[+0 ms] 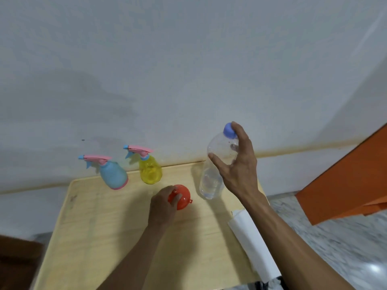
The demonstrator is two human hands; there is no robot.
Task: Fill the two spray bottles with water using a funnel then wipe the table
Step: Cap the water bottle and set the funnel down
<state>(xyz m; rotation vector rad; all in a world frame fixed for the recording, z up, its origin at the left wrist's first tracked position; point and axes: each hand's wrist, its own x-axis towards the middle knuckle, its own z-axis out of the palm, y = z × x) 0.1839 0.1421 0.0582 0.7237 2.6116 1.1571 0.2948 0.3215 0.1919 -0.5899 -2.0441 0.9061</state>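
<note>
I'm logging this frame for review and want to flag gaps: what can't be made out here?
All in the head view:
- Funnel: its spout is covered by the left hand.
- Water bottle: right hand covers its right side; the water level is unclear through the clear plastic.
- White cloth: partly behind the right forearm; its near end blurs at the bottom edge.
- Table: near edge cut off by the frame.
- Spray bottles: contents unreadable.
</note>
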